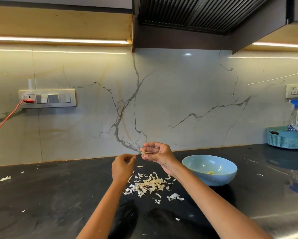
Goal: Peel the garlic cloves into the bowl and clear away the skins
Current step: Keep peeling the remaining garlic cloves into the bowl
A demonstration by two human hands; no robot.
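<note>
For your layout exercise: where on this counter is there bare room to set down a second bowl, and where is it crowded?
Bare: the dark counter left of the left hand, with only stray flakes, and the stretch between the blue bowl and the teal basket. Crowded: the garlic skins piled between the forearms, beside the bowl.

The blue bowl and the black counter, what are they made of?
The blue bowl looks like smooth plastic or glazed ceramic; its inside shines softly, and I cannot tell which. The black counter looks like polished stone: dark, mottled, and mirroring the spray bottle.
</note>
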